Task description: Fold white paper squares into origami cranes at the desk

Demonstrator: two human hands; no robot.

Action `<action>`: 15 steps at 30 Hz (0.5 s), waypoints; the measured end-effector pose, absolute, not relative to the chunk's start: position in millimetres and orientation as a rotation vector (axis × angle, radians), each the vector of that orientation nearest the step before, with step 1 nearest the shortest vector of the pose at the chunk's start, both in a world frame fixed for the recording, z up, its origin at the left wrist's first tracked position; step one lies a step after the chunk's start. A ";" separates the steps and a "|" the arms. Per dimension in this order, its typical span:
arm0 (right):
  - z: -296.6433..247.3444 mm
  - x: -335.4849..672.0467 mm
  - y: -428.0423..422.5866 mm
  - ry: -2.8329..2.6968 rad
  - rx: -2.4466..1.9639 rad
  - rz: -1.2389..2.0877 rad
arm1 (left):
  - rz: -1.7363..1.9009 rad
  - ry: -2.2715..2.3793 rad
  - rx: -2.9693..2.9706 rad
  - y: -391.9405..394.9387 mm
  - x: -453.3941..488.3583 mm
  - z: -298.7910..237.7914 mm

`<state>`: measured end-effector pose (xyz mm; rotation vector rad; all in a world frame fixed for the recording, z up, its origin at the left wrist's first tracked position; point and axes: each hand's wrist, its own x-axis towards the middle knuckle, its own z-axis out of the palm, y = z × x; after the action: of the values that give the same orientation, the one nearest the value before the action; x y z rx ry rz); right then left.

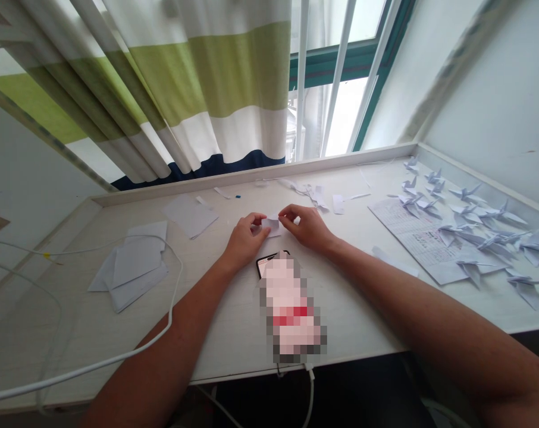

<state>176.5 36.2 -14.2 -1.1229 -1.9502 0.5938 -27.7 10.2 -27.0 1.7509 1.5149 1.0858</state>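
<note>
Both hands are basically pinching the same little folded paper (pixel 272 225) from either side, left hand (pixel 246 239) and right hand (pixel 306 229) about equally close, with it sitting mid-frame just above the phone (pixel 290 309), long side running roughly left to right.

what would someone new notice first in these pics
The white origami cranes clustered on the right of the desk stand out first, several lying over a handwritten sheet. At the centre, the left hand and right hand pinch a small piece of folded white paper. Behind the desk hangs a green, white and navy striped curtain.
</note>
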 end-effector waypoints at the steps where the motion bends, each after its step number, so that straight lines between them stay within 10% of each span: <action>1: -14.0 176.3 35.8 -1.959 -1.098 0.553 | 1.064 1.545 1.799 9.9 -28.0 -27.3; 15: -14.1 179.2 38.7 -2.543 -0.909 0.314 | 0.815 1.644 2.264 14.2 -40.7 -28.0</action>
<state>179.2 38.7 -14.1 -0.9089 -2.5435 0.3141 -40.7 14.2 -28.0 2.2642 1.6437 0.8152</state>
